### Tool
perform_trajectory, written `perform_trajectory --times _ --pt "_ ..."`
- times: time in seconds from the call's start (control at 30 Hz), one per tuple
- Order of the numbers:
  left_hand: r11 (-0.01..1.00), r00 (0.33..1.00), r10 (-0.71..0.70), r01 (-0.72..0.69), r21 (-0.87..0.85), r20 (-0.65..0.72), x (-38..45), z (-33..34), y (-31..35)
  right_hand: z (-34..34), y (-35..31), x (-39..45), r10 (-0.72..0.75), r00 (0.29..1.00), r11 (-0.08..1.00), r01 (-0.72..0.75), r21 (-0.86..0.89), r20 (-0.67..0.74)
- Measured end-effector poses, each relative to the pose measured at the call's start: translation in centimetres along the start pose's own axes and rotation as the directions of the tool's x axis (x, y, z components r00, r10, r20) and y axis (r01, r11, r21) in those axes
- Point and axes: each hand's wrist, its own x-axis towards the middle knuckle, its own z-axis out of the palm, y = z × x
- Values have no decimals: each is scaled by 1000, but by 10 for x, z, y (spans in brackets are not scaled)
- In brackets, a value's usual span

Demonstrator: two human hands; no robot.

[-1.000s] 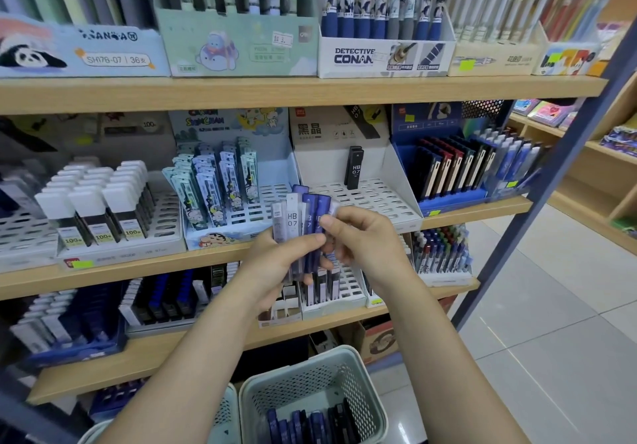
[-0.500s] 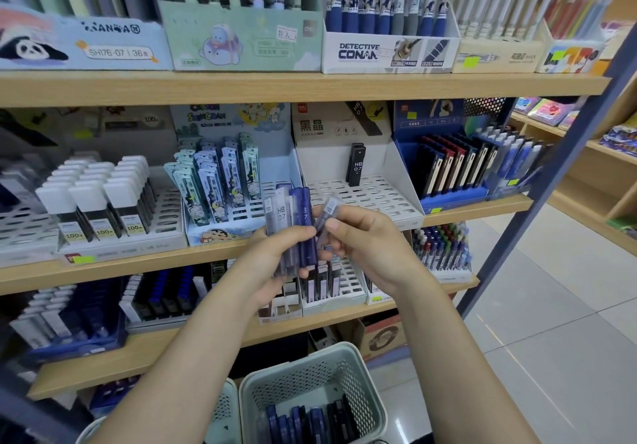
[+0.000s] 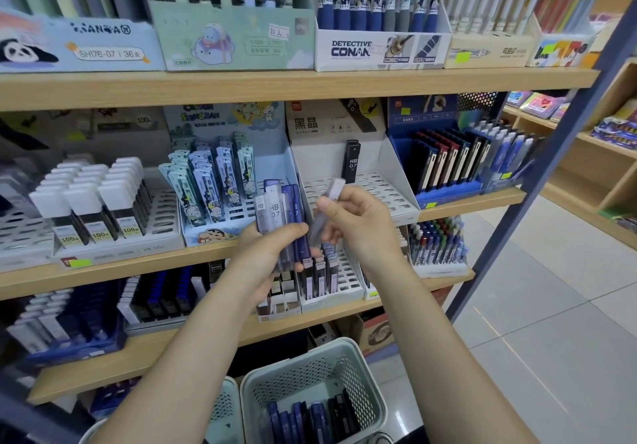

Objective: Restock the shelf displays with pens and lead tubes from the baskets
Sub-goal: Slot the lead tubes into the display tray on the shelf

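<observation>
Right hand (image 3: 358,226) around one clear lead tube (image 3: 327,207)

- Bundle of flat translucent grey and dark blue plastic lead tubes (image 3: 280,218), one marked "HB 0.7": upright, fanned, gripped in the left hand (image 3: 267,259).
- Single clear grey plastic lead tube (image 3: 325,211): tilted, top leaning right, pinched by the right hand (image 3: 358,225), just beside the bundle.
- Pale green perforated plastic basket (image 3: 362,378): on the floor below the shelves, holding dark blue and black tubes.
</observation>
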Motion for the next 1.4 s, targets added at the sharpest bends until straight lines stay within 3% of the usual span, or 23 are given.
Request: perform_trajectory --times 0.17,0.63,0.9,1.13,1.4 --pt "999 995 40 -39 9 -95 5 -1 3 0 -7 9 41 997 999 -39 -32 69" --pt "998 982 34 -23 61 -184 13 3 3 -2 2 91 83 995 996 -85 -38 -59" --pt "994 980 57 -38 99 -193 13 7 2 -3 7 101 103 993 992 -99 -80 48" --pt "991 979 43 -16 133 -200 11 11 -2 -6 10 111 108 993 992 -105 -71 44" --pt "996 980 43 -27 80 -194 18 14 2 0 11 114 78 997 953 -72 -295 7"
